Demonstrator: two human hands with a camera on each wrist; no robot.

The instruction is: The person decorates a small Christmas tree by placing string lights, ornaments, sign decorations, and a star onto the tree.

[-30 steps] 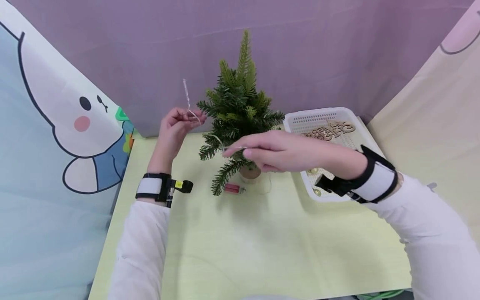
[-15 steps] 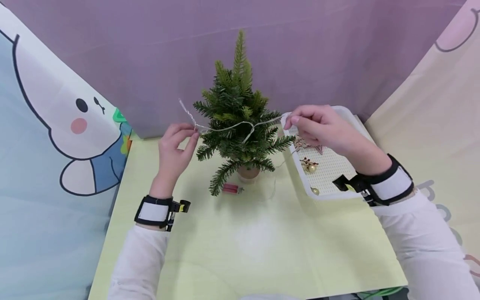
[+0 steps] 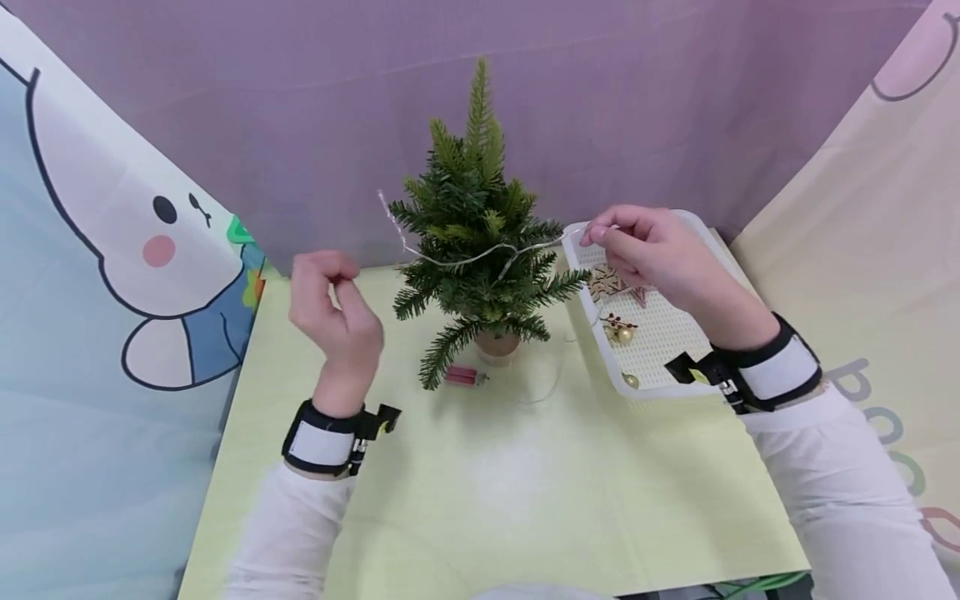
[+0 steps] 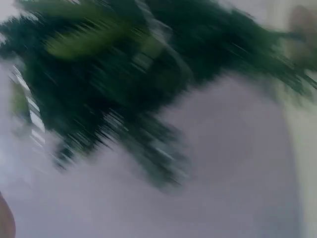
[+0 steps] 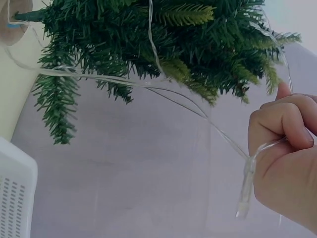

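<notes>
A small green artificial tree stands in a pot on the pale yellow table. A thin clear light wire is draped across its front branches, and its free end sticks up to the left of the tree. My right hand pinches the wire just right of the tree. In the right wrist view the fingers pinch the wire under the tree's branches. My left hand hangs left of the tree, loosely curled and holding nothing. The left wrist view is a blur of the tree.
A white perforated tray at the right holds gold berries and a wooden ornament. A small red battery case lies by the pot, trailing loose wire. Cloth backdrops wall in the table on three sides.
My left hand has let go of the wire's end and drawn back to the left. My right hand has carried the wire from in front of the tree to its right side.
</notes>
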